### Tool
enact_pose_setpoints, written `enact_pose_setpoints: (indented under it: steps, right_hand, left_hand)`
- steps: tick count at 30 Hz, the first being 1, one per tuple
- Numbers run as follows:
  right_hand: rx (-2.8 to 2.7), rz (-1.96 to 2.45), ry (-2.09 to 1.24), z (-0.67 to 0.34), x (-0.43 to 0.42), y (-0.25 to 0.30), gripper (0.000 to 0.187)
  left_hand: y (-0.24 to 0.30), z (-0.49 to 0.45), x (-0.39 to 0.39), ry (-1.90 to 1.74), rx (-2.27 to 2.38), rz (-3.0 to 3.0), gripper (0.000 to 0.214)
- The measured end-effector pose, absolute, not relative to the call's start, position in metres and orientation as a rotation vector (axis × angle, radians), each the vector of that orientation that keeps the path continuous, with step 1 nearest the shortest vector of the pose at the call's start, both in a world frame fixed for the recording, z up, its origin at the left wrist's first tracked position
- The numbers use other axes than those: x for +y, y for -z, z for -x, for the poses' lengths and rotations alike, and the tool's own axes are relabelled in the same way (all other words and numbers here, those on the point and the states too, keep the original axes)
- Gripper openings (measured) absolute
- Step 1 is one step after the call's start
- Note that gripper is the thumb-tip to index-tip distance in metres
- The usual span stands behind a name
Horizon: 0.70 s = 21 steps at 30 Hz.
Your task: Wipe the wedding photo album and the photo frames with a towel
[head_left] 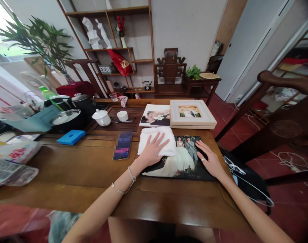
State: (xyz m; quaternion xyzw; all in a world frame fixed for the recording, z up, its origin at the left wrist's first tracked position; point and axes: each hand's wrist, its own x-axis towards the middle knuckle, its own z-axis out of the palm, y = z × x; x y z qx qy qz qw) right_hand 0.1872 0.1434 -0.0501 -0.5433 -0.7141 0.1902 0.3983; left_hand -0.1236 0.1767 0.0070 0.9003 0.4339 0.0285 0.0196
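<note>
While my left hand [152,148] lies flat on a white towel [143,143], its fingers are spread wide, pinching nothing. The towel covers the upper left part of a large dark photo [181,162], which lies face up on the wooden surface [169,202] right in front of me. It shows two people, one in a long white dress, the other in a gray suit. My right hand [212,164] rests at the photo's right side, fingers stretched out and only slightly parted, thumb held away from them; these grip nothing either. A ring sits on this hand, and a bracelet [130,182] circles my left wrist.

Just beyond the photo lies a pale picture frame [211,121], with another picture [157,115] beside it on the left, just behind the towel. To the left of the towel, a phone [122,145] lies with its screen lit. Farther left are a lidded white cup [101,118], a small white bowl [122,116] and a blue box [71,137].
</note>
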Motion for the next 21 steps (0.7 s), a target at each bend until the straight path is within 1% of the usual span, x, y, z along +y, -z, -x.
enact_pose_setpoints:
  steps: [7, 9, 12, 18, 21]
  right_hand:
    - [-1.821, 1.371, -0.459, -0.188, 0.142, 0.051, 0.042]
    - [-1.816, 1.373, -0.461, -0.188, 0.142, 0.052, 0.041]
    - [-1.812, 1.377, -0.458, -0.188, 0.142, 0.051, 0.041]
    - [-1.814, 1.375, -0.463, -0.188, 0.143, 0.049, 0.04]
    - [-1.815, 1.376, -0.467, -0.188, 0.142, 0.048, 0.04]
  left_hand:
    - [-0.01, 0.122, 0.078, 0.025, 1.11, -2.83, 0.106]
    - [-0.011, 0.126, 0.066, 0.034, 1.035, -2.826, 0.107]
    - [-0.012, 0.135, 0.082, 0.0, 1.012, -2.8, 0.099]
    - [-0.007, 0.143, 0.168, -0.174, 1.196, -2.772, 0.082]
    - [-0.008, 0.142, 0.195, -0.179, 1.299, -2.756, 0.082]
